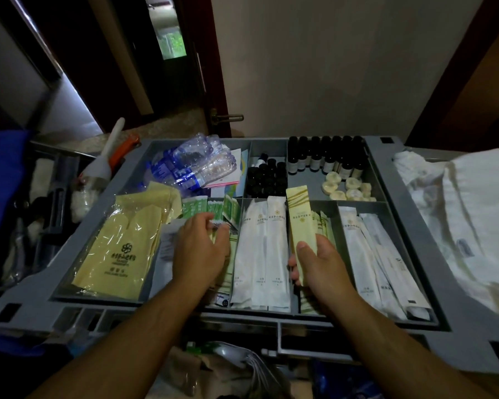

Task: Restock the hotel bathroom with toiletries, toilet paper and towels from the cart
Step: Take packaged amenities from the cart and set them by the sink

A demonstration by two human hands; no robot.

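1. grey cart tray (409, 226) spans the view, split into compartments – white towels (473, 214) lie just right of it.
2. water bottles (190, 165) fill the back-left compartment.
3. right hand (319, 264) grips a pale green sachet (300, 223), tilted up over its compartment.
4. left hand (200, 249) – fingers curled onto small packets (222, 226); cannot tell if gripping.
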